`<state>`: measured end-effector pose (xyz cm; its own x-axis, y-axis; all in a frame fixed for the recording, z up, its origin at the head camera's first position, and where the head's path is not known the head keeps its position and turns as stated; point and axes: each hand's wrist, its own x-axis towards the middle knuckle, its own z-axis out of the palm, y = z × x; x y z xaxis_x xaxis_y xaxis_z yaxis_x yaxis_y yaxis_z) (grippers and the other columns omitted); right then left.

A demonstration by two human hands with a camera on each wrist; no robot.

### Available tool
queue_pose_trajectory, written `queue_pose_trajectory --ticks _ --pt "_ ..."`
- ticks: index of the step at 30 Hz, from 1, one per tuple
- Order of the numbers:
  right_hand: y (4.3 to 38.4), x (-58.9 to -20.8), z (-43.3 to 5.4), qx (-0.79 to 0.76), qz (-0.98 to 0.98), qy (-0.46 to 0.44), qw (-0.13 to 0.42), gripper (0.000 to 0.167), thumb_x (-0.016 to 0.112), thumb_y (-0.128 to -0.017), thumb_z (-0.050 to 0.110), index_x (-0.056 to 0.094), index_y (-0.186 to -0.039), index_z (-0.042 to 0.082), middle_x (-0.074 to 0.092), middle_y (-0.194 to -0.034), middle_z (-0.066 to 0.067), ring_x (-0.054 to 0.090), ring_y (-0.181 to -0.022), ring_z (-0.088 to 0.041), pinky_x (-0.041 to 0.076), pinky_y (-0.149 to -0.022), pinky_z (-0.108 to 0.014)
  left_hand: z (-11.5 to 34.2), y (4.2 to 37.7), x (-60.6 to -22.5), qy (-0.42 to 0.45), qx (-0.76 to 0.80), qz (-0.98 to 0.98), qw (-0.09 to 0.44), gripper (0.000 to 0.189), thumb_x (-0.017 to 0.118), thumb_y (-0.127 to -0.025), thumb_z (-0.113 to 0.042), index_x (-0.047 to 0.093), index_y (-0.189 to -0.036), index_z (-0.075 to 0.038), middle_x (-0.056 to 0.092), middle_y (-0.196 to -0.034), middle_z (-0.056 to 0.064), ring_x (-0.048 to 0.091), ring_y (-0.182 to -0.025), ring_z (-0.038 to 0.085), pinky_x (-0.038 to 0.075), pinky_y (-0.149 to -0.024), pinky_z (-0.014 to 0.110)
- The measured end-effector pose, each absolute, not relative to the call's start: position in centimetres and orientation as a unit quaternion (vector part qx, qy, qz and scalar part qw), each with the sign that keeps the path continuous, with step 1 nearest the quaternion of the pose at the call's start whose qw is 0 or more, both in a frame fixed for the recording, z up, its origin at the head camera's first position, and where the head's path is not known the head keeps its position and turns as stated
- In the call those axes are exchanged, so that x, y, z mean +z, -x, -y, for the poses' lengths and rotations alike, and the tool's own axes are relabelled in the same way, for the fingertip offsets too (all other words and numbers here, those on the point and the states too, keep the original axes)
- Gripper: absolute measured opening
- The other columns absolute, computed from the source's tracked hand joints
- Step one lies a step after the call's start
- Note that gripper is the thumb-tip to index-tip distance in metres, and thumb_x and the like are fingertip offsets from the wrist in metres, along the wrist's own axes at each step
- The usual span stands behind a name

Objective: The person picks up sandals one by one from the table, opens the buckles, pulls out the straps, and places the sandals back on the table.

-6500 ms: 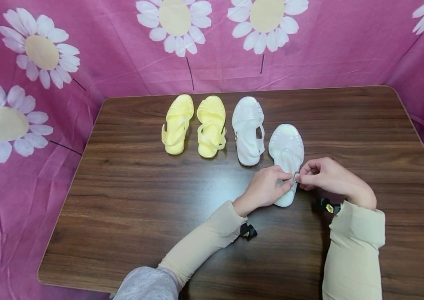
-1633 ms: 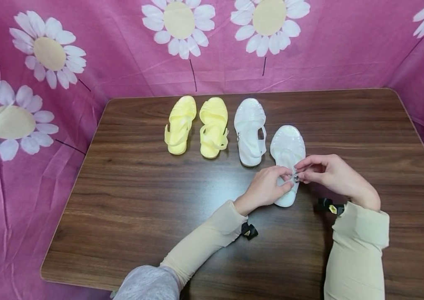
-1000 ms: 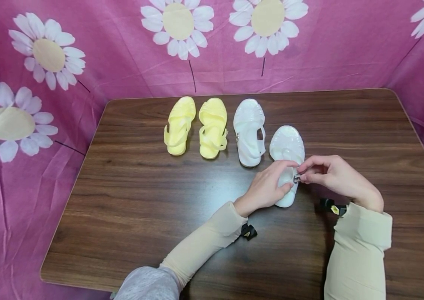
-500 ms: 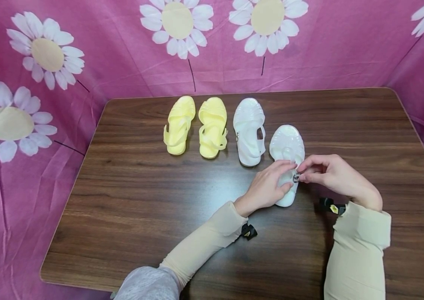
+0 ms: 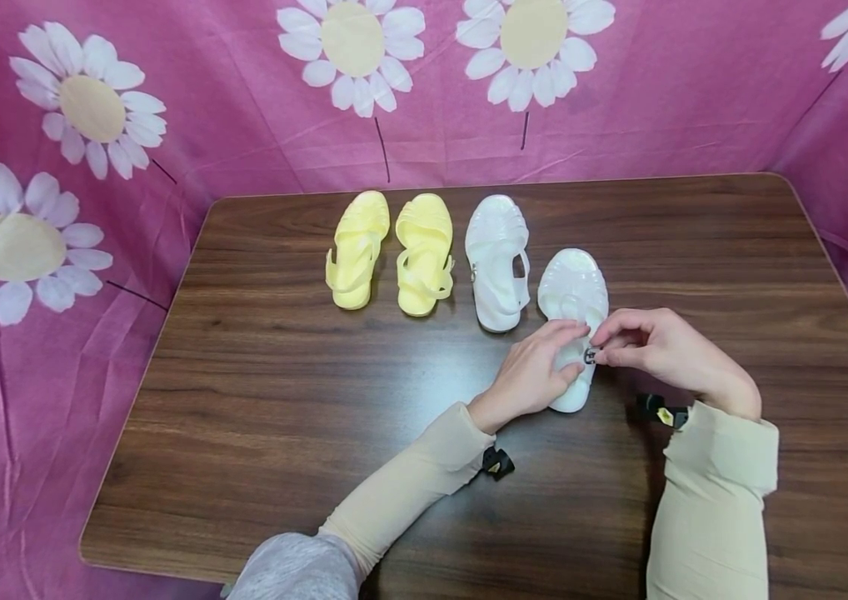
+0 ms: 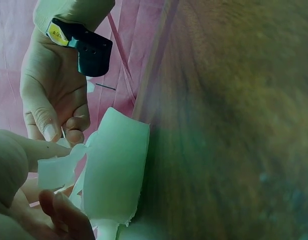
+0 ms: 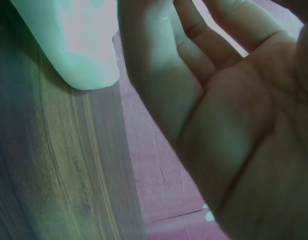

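Observation:
A white jelly sandal (image 5: 572,279) lies nearest me on the table, toe pointing away. My right hand (image 5: 667,350) pinches the small metal buckle (image 5: 590,356) at its right side between thumb and forefinger. Across the sandal from the left reaches my left hand (image 5: 521,375), its fingers around the ankle strap with thumb and forefinger spread apart. In the left wrist view a loose-looking strap piece (image 6: 56,172) sits among the left fingers, beside the heel (image 6: 118,170). The right wrist view has the heel end (image 7: 86,50) left of the palm; the fingertips are out of frame.
A second white sandal (image 5: 497,258) stands just left of the worked one, its strap closed in a loop. Further left are two yellow sandals (image 5: 356,250), side by side. The brown wooden table (image 5: 244,433) is backed by a pink flowered cloth (image 5: 439,133).
My left forefinger has reached further forward over the sandal than 1.6 s ago. The buckle shows more plainly than 6.5 s ago, with the right forefinger raised. The sandals have stayed in place.

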<state>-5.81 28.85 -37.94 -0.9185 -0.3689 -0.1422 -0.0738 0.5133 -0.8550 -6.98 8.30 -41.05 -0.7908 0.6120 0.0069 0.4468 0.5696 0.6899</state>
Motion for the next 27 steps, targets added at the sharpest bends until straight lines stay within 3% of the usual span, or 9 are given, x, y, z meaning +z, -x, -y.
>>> queue_pose_trajectory --ticks 14,27 --pt "5.9 -37.8 -28.1 -0.432 -0.886 0.103 0.136 0.010 0.076 -0.082 0.011 0.069 -0.089 0.011 0.070 -0.078 0.003 0.062 -0.069 -0.002 0.049 -0.063 -0.016 -8.2 7.0 -41.1 -0.299 0.343 -0.883 0.117 0.050 0.064 -0.092 -0.023 0.051 -0.140 -0.018 0.048 -0.144 -0.004 0.052 -0.126 0.008 0.048 -0.094 0.027" --pt "6.0 -37.9 -27.7 -0.433 -0.886 0.095 0.137 0.012 0.078 -0.080 0.013 0.068 -0.085 0.010 0.069 -0.073 0.002 0.062 -0.065 -0.006 0.049 -0.061 -0.017 -8.3 7.0 -41.3 -0.295 0.338 -0.887 0.109 0.053 0.064 -0.091 -0.024 0.050 -0.141 -0.018 0.047 -0.145 -0.004 0.052 -0.127 0.009 0.049 -0.093 0.029"
